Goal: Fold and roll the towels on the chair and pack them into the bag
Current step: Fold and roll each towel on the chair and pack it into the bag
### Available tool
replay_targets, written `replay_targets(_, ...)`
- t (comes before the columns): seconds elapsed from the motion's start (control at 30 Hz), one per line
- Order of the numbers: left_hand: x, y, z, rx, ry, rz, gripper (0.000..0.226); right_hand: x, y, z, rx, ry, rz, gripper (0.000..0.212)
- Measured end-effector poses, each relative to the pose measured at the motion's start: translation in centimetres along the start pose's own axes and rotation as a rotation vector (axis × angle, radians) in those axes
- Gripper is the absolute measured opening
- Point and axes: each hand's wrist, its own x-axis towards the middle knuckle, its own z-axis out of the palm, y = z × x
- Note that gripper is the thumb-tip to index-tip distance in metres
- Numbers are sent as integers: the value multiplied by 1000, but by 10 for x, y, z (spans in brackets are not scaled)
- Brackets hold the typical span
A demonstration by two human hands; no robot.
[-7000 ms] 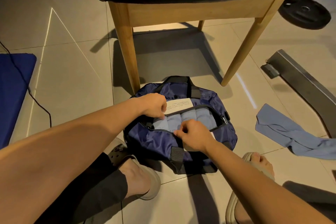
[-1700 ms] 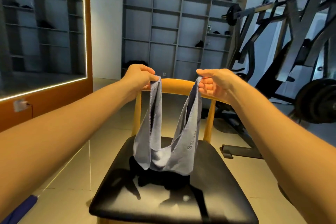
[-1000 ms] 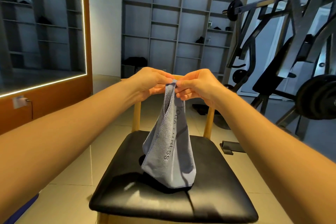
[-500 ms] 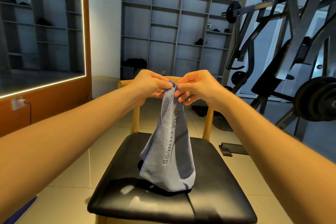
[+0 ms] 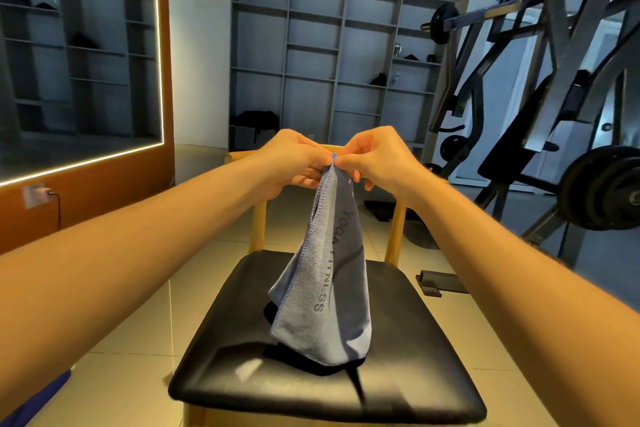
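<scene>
Head view looks down two outstretched forearms that meet above the chair (image 5: 433,350). Left hand (image 5: 294,163) and right hand (image 5: 377,158) sit side by side, fingertips touching, each pinching the top corners of the blue-grey towel (image 5: 325,291) between thumb and curled fingers. The towel hangs doubled from that single pinch point, stitched edge on its left side, "YOGA FITNESS" lettering running down it, and its lower fold rests on the black seat near the middle. Seat surface lies bare on both sides of the cloth and towards the front edge. Behind the hands rises the wooden backrest; gym equipment (image 5: 554,114) stands to the right, well apart.
</scene>
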Motion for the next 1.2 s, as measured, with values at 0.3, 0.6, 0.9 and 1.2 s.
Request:
replay_targets(0.3, -5, 3, 1, -25, -25, -17, 11, -3, 6, 8, -73, 4, -56, 16)
replay_targets(0.6, -17, -41, 12, 275, 79, 53, 3, -3, 14, 14, -3, 55, 41, 19)
replay_targets(0.9, -71, -138, -9, 366, 66, 43, 7, 4, 33, 20, 82, 116, 151, 18)
replay_targets(1.2, -105, -192, -12, 304, 29, 141, 19, 7, 47, 27, 52, 176, 169, 11)
